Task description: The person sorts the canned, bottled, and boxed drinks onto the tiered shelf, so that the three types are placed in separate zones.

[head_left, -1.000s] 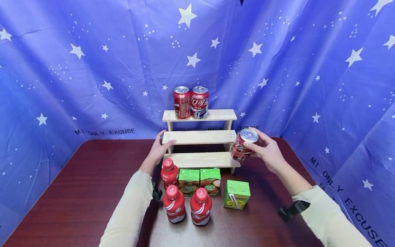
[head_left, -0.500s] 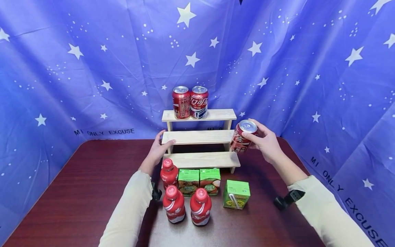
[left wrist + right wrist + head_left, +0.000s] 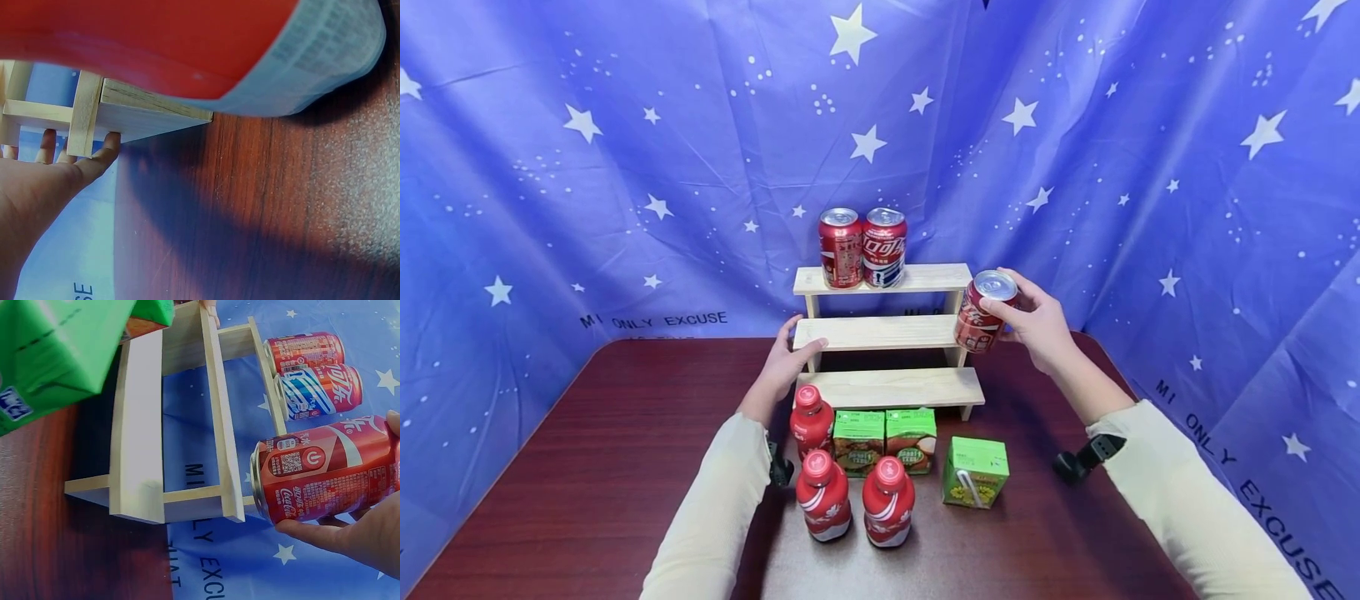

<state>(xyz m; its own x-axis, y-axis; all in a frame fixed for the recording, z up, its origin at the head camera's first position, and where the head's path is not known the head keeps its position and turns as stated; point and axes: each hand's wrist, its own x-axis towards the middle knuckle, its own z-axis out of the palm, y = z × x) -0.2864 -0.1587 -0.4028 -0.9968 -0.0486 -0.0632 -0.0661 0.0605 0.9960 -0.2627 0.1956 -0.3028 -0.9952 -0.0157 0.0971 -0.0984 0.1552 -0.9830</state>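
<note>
My right hand (image 3: 1041, 329) grips a red Coca-Cola can (image 3: 979, 323) near its top, thumb in front. Raised off the table and slightly tilted, the can is at the right end of the three-step wooden rack (image 3: 887, 387), by the middle step. The right wrist view shows this can (image 3: 325, 469) apart from two other cola cans (image 3: 841, 250) standing side by side on the top step. My left hand (image 3: 781, 365) holds the middle step's left end, thumb on the board; the left wrist view shows its fingers (image 3: 47, 147) around the wooden upright.
In front of the rack stand several red bottles (image 3: 889, 504) and two green-topped drink cartons (image 3: 912, 442). Another green carton (image 3: 975, 473) with a straw stands to their right. A starry blue curtain (image 3: 700, 167) hangs behind the dark red table (image 3: 647, 467).
My right hand has lifted the can upward and slightly left, from beside the bottom step to above the middle step's level. My left hand stays on the rack.
</note>
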